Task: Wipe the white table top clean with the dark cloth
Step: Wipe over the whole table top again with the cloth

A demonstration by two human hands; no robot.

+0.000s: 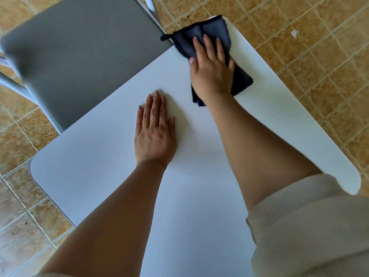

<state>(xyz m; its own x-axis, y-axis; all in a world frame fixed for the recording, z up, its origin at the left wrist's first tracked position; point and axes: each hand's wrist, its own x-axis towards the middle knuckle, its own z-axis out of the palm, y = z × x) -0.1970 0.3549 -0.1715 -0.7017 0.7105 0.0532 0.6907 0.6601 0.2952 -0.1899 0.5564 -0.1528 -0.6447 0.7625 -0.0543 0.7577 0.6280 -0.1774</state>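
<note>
Here the right hand (pixel 211 70) presses flat, fingers spread, on the dark cloth (pixel 207 35) at the white table top (pixel 99 156)'s far corner, mid-wipe; the left hand (pixel 154 134) lies open, bracing. Next, the bare surface nearer it.

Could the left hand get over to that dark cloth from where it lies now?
Probably yes. The left hand lies flat on the bare white table, and only open table top separates it from the cloth. The right hand already presses on the cloth, though, so only its edges are free.
</note>
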